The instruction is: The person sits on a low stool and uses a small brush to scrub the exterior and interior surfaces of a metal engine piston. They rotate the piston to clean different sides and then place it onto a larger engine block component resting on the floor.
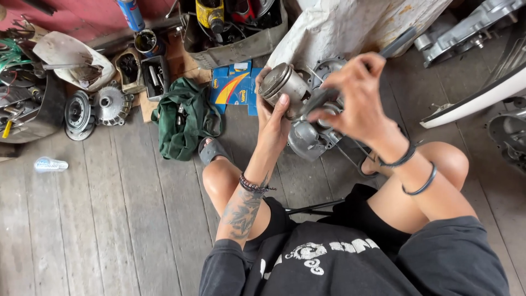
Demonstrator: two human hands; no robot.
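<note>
Head camera looks down on grey, weathered floor planks point(109, 219) strewn with parts. My left hand point(272, 118) clasps a dull metal piston point(282, 82), ridged and cylindrical, at twelve o'clock above my knees. My right hand point(353, 96) grips a dark tool handle point(397, 43). At ten o'clock lies a crumpled green cloth bag point(183, 118).

Grey plank floor point(98, 219). Lying on it: green cloth bag point(183, 118), blue-and-yellow flat carton point(235, 87), clear plastic bottle point(50, 164), two round metal engine parts point(96, 109).
</note>
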